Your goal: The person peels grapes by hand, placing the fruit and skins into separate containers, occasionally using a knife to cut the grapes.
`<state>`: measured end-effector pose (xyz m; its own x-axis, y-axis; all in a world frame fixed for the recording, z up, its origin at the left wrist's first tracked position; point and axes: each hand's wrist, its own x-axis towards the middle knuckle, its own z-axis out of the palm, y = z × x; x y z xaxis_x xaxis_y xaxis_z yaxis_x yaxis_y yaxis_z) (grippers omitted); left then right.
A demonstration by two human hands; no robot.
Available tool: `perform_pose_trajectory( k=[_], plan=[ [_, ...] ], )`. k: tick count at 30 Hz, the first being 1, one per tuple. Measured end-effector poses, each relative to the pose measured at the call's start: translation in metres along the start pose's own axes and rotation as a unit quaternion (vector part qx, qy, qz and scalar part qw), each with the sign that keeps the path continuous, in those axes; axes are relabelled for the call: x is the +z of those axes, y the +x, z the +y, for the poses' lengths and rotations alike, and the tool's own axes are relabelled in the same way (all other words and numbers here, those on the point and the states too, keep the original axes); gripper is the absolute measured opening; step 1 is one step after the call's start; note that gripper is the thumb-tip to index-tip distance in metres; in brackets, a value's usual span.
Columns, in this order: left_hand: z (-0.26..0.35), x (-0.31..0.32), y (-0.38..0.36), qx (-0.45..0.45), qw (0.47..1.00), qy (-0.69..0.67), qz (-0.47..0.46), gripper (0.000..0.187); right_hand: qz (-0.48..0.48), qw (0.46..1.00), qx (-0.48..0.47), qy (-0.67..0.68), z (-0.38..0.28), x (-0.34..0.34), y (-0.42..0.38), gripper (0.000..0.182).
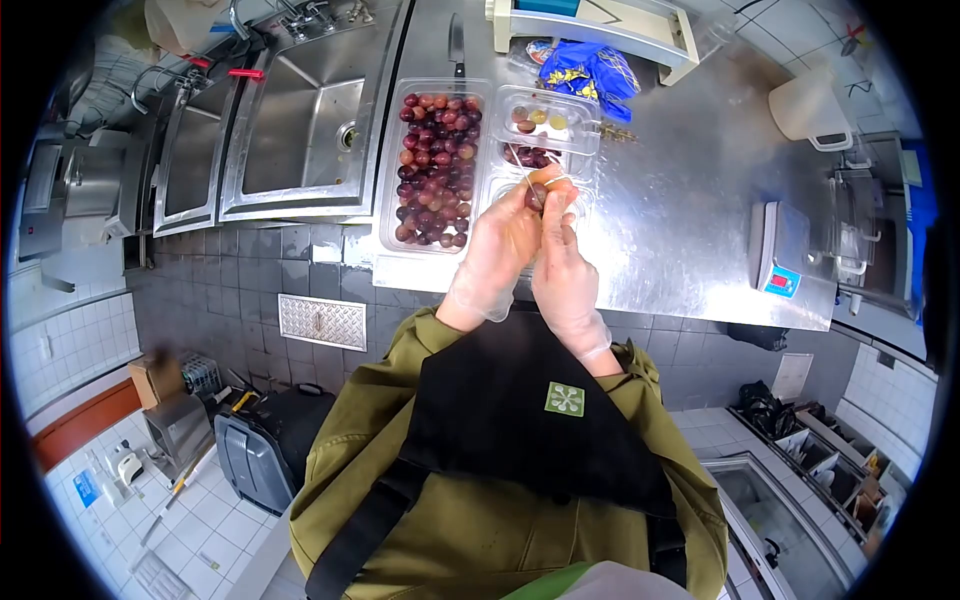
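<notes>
Both hands wear thin clear gloves and meet over the small tubs at the table's near edge. My left hand (500,240) is closed on a dark red grape (537,197). Against the grape's other side, my right hand (567,270) has its fingers pinched together; whether they hold anything else I cannot tell. Thin white lines show just beyond the fingertips. To the left is a large clear tub (436,170) full of red and purple grapes. Beyond the hands, one small clear tub (549,97) holds a few pale pieces, and dark pieces (530,156) lie nearer.
A knife (457,45) lies behind the large tub, its blade pointing away. Steel sinks (300,130) are at the left. Right of the tubs are a blue bag (592,78), a white jug (810,108) and a scale (782,250) on the steel table (690,190).
</notes>
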<state>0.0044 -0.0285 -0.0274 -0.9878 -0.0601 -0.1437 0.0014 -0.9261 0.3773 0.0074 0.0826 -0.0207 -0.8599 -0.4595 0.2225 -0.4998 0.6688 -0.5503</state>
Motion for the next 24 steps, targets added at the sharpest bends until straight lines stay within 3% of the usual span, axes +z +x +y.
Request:
perform_pose_trajectory(
  k=[4,7,10,13,19,20,23,24],
  plan=[
    [-0.002,-0.022,0.009,-0.043,0.990,-0.108,0.080,0.037,-0.074,0.997,0.019,-0.026,0.008,0.003,-0.012,0.070],
    [-0.015,-0.036,0.012,-0.026,0.989,-0.143,-0.022,0.033,-0.099,0.993,0.046,-0.036,0.013,0.004,-0.012,0.071],
    [-0.021,-0.035,0.012,-0.021,0.997,-0.065,0.043,0.031,-0.085,0.994,0.065,0.038,0.019,0.012,-0.011,0.067],
    [-0.018,-0.026,0.008,-0.012,0.997,-0.013,0.080,0.029,-0.044,0.979,0.021,0.197,0.030,0.017,-0.004,0.062],
    [-0.007,-0.043,0.028,-0.030,0.959,-0.274,0.064,0.033,-0.090,0.979,0.057,0.174,0.023,-0.003,0.005,0.057],
    [-0.002,-0.049,0.037,-0.033,0.956,-0.271,0.108,0.034,-0.066,0.981,0.038,0.178,0.025,-0.004,0.005,0.056],
    [0.013,-0.058,0.079,0.052,0.983,-0.087,0.155,0.030,-0.005,0.983,-0.005,0.186,0.032,-0.006,0.002,0.053],
    [0.012,-0.062,0.097,0.122,0.963,0.156,0.182,0.028,0.006,0.982,-0.010,0.187,0.034,-0.006,0.000,0.053]
  ],
)
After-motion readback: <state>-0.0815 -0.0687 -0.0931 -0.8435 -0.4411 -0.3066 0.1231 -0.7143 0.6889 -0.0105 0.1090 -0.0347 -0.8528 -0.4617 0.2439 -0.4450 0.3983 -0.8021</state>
